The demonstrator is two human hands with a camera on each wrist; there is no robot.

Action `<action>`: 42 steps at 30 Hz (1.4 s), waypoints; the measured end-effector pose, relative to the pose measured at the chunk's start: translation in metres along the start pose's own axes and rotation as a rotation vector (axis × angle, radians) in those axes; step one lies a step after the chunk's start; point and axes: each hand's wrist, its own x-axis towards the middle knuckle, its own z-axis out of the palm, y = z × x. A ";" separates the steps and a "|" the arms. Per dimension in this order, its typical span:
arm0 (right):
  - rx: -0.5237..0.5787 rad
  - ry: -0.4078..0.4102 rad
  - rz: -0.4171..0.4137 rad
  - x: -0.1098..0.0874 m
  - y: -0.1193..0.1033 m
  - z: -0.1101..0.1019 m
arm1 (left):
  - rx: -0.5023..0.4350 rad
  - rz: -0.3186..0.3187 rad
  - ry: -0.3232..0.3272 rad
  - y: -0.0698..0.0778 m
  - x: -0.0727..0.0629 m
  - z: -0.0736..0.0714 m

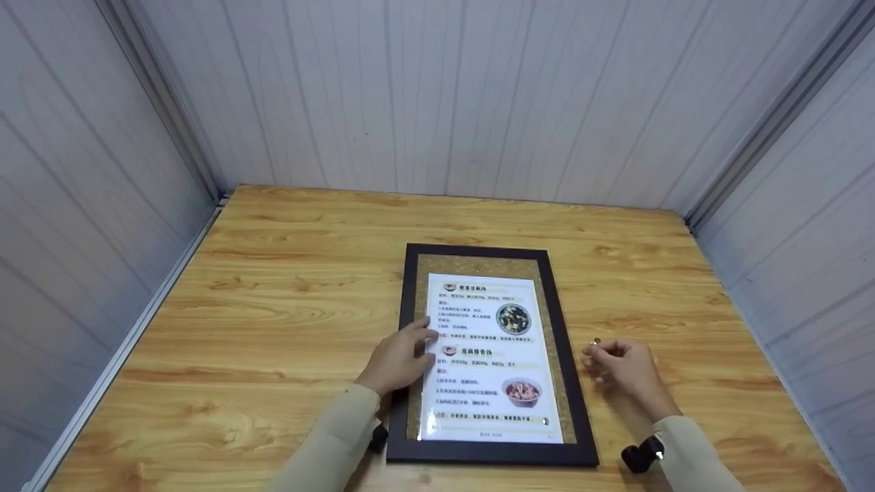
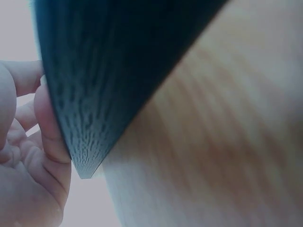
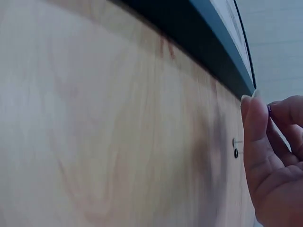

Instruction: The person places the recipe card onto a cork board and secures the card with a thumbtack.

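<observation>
A cork board point(image 1: 478, 265) in a dark frame point(image 1: 571, 369) lies flat on the wooden table. On its cork is a glossy white recipe sheet point(image 1: 472, 406) with printed text and two pictures of bowls. My left hand point(image 1: 402, 359) reaches over the frame's left side, its loosely bent fingertips at the sheet's left edge. To the right of the frame, my right hand point(image 1: 625, 369) pinches a small dark-headed push pin point(image 3: 269, 110) between thumb and index finger, mostly hidden by the fingertips. Two more pins point(image 3: 236, 153) with dark round heads lie on the table by that hand.
The wooden table point(image 1: 287, 294) extends around the board on all sides. Pale panelled walls point(image 1: 437, 102) border it at the back, left and right. A dark wrist device point(image 1: 642, 454) sits at my right sleeve.
</observation>
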 end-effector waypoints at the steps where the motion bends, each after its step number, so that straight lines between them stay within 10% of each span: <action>1: 0.005 0.000 -0.004 -0.001 -0.001 0.002 | -0.001 -0.001 0.001 0.000 0.000 0.000; 19: 0.542 -0.036 0.130 -0.004 -0.027 0.031 | -0.063 0.012 0.016 0.006 0.005 0.000; 33: 0.473 -0.153 0.047 -0.007 -0.035 0.048 | -0.079 0.038 0.018 0.005 0.008 -0.003; 42: 0.217 -0.293 -0.148 -0.021 -0.046 0.072 | -0.070 0.030 0.014 0.001 0.000 -0.003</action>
